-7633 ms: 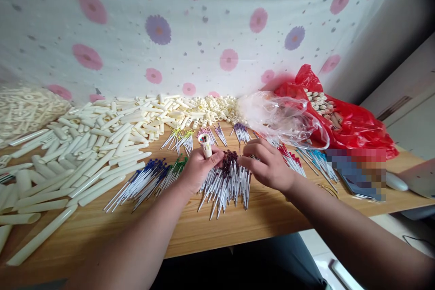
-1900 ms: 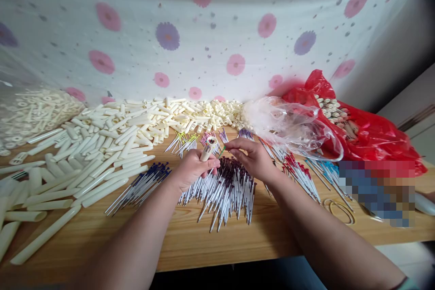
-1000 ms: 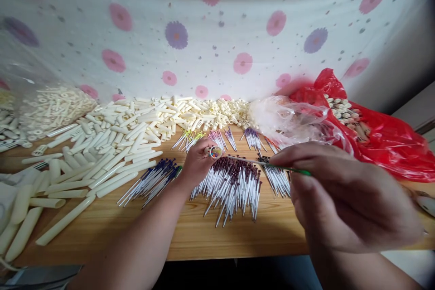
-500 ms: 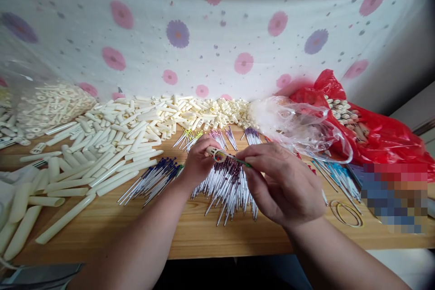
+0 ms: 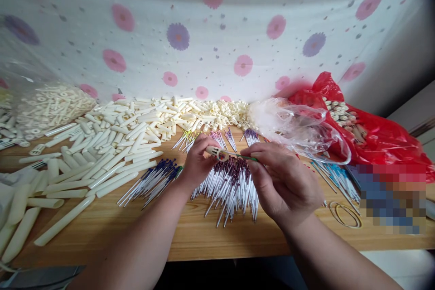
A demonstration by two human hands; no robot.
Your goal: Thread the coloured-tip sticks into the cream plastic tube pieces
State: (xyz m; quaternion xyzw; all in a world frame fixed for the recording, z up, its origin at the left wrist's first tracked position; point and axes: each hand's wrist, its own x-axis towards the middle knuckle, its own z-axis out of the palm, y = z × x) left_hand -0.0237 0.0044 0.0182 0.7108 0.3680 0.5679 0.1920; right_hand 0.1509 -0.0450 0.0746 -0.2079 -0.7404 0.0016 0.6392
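My left hand [image 5: 198, 161] is closed round a cream plastic barrel piece [image 5: 217, 152] with slots near its open end, which faces right. Between the thumb and fingers of my right hand [image 5: 283, 179] is a thin refill with a green end [image 5: 249, 158]; its pale far end reaches the mouth of the barrel piece. How far it goes in cannot be made out. Beneath both hands lies a pile of white refills with dark maroon ends [image 5: 231, 190]. Dark blue-ended refills [image 5: 151, 181] lie left of my left hand.
Cream tubes [image 5: 108, 145] spread over the left and back of the wooden table [image 5: 210, 247]. A clear bag [image 5: 292, 122] and a red bag [image 5: 387, 138] stand at back right. Blue refills [image 5: 335, 181] and yellow loops [image 5: 345, 215] lie at right.
My right hand has shifted slightly, and the green end of the refill now sits a little farther right of the barrel piece. My left hand stays nearly in place.
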